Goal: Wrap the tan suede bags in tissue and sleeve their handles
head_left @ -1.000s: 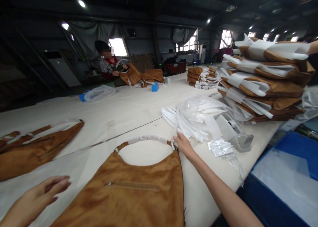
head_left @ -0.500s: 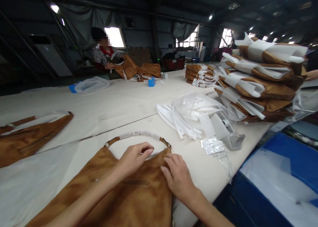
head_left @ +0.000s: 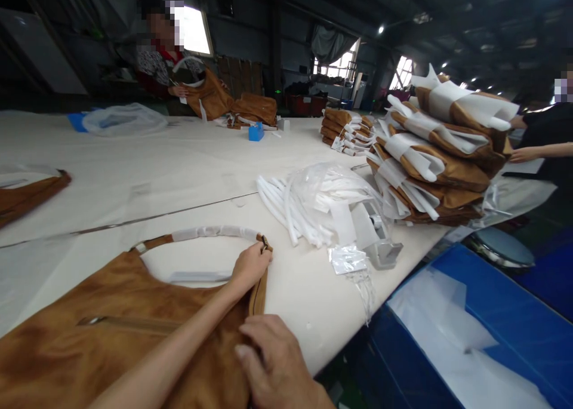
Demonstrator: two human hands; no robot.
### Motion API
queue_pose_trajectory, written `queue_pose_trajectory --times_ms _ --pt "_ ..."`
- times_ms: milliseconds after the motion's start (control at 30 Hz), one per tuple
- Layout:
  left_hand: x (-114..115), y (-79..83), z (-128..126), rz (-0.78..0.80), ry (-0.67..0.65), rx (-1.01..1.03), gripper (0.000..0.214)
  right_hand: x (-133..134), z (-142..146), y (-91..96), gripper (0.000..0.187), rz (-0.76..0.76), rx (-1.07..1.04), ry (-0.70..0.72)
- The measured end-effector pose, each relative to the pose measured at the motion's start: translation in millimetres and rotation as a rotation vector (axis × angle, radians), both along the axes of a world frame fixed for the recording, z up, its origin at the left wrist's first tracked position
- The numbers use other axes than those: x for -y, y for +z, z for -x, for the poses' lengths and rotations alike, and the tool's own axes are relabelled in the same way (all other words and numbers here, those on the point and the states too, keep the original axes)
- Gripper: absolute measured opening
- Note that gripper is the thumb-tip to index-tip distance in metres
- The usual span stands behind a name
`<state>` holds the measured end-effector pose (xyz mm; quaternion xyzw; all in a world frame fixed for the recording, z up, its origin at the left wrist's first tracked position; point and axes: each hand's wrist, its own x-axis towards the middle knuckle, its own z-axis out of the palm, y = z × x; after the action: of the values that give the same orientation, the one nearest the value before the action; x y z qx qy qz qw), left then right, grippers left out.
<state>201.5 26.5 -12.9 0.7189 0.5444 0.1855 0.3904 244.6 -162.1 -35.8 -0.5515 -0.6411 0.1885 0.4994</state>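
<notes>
A brown bag (head_left: 143,298) lies flat on the near part of the tabletop (head_left: 179,164), its strap (head_left: 215,233) arched toward the far edge and wrapped along the middle in whitish film. The left hand (head_left: 250,264) reaches across the bag, its fingers drawn in narrow and holding the bag's upper corner at the strap's right end. The right hand (head_left: 273,352) touches the bag's side just below, fingers curled and thumb a little apart; whether they pinch the material I cannot tell. A second brown bag (head_left: 31,194) lies toward the tabletop's left, partly out of view. Between the held bag and the slanting right edge are white tubes (head_left: 286,212), partly under clear plastic (head_left: 331,179), and a silvery packet (head_left: 348,260) whose strings trail to that edge. Farther along the same edge rises a tall stack of wrapped brown bags (head_left: 465,170), with another person's hand (head_left: 526,154) beside it. Near the far edge are a lower stack (head_left: 340,128) and a small blue box (head_left: 256,132); at that edge a co-worker (head_left: 156,62) holds a bag. Beyond the right edge, white sheets (head_left: 443,331) lie on a blue surface (head_left: 492,289).
</notes>
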Motion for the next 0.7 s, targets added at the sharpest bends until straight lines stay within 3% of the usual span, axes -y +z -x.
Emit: queue_pose_trajectory --times_ms 67,200,333,533,700 --pt "3 -2.6 9 0.068 0.015 0.134 0.024 15 -39 1.9 0.023 0.025 -0.073 -0.13" --pt "6 -10.5 19 0.187 0.046 0.336 0.038 50 -127 -4.3 0.026 0.118 -0.056 -0.523" --pt "7 -16.1 18 0.215 0.085 0.435 0.042 67 -185 -8.8 0.032 0.175 0.008 -0.735" --pt "7 -14.5 25 0.274 0.049 0.531 0.04 48 -200 -10.9 0.031 0.214 0.224 -0.682" --pt "13 -16.8 10 0.259 0.011 0.522 0.026 38 -203 -16.4 0.029 0.237 0.442 -0.617"
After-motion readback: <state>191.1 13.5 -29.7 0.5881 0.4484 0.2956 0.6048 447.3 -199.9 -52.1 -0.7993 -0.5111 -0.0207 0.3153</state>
